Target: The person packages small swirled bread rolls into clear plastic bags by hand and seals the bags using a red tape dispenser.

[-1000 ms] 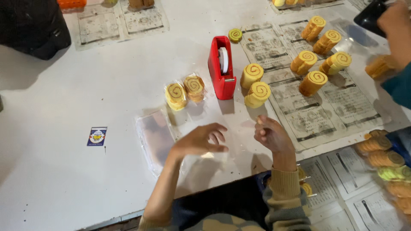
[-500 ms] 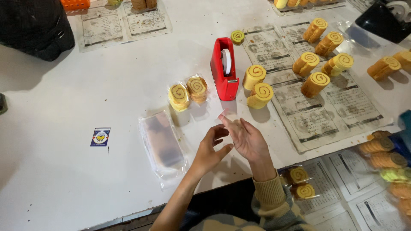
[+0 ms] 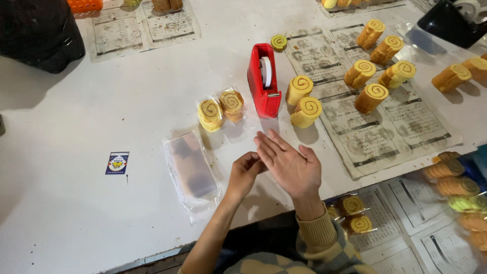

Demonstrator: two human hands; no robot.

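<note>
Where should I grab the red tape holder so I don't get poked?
Probably grip the red tape dispenser from above, fingers on its two flat red sides around the middle, beside the tape roll. It stands upright and narrow there. Avoid the near end, where the metal cutter sits, facing the right hand.

On the white table lay a stack of clear plastic bags [image 3: 190,170], flat and oblong, just left of the person's hands. Farther left sat a small square label [image 3: 117,163], blue with a yellow and white emblem. Two swirl rolls in clear wrappers [image 3: 220,107] stood left of the red tape dispenser. Two more wrapped rolls [image 3: 354,214] lay low, beside the right sleeve
</note>
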